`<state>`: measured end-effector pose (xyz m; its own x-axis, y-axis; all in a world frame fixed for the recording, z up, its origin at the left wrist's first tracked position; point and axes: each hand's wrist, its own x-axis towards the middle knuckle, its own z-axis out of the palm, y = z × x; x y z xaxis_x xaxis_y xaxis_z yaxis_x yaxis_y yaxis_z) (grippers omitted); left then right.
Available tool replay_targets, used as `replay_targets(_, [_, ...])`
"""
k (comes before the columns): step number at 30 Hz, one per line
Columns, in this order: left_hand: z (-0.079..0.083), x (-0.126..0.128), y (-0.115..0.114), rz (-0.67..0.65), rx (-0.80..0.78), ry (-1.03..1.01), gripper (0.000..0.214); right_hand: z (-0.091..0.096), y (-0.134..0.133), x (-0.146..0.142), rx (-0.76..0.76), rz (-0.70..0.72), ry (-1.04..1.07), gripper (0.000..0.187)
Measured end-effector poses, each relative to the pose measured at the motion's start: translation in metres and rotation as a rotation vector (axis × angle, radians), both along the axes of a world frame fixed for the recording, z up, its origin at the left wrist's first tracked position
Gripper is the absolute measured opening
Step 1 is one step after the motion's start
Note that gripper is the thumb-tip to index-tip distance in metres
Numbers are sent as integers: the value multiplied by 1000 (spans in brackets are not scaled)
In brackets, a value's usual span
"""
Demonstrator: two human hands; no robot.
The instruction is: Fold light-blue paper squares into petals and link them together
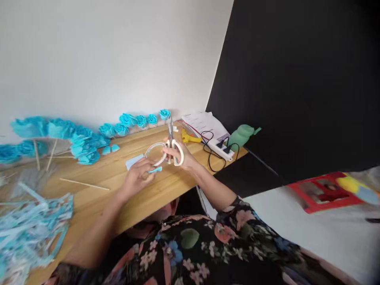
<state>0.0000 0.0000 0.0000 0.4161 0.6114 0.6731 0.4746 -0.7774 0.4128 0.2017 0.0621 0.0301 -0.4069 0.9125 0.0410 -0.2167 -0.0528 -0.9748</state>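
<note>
My right hand [184, 155] is closed around scissors [170, 131] with cream handles, their blades pointing up and away. A narrow white tape roll [150, 146] stands between my hands, with the fingers of both at its rim. In my left hand [137, 176], closed in a pinch, is a small blue strip of paper [155, 170] that sticks out toward the right. Which fingers bear the roll's weight is unclear. On the tabletop behind my left hand lies a pale blue sheet [133, 161].
Blue paper flowers [84, 146] line the wall side, some on sticks. A thin stick [84, 183] and a heap of blue paper strips [32, 225] lie left. At right are a yellow tool [190, 137], papers [206, 123], a power strip [221, 150] with cables and a green object [242, 135].
</note>
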Motion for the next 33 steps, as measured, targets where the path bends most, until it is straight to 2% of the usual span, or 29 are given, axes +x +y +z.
replay_targets(4, [-1, 1, 0, 52, 17, 0, 6, -5, -4, -15, 33, -89, 16, 59])
replay_targets(8, [0, 5, -2, 64, -61, -49, 10, -8, -6, -24, 44, -45, 36, 60])
replay_targets(11, [4, 4, -2, 114, -93, -89, 13, -9, -3, -20, 59, -32, 3, 57])
replay_targets(16, [14, -1, -2, 172, -20, -61, 16, -9, 11, -1, 228, -179, -177, 53])
replay_targets(19, [13, -2, -1, 171, 21, -33, 15, -8, 14, 5, 330, -213, -247, 54])
replay_targets(24, [2, -3, 0, 136, 50, 6, 10, -6, 12, 4, 490, -219, -322, 53])
replay_targets(33, [-1, -5, 0, 54, 6, 89, 10, -9, 15, 7, 603, -237, -412, 44])
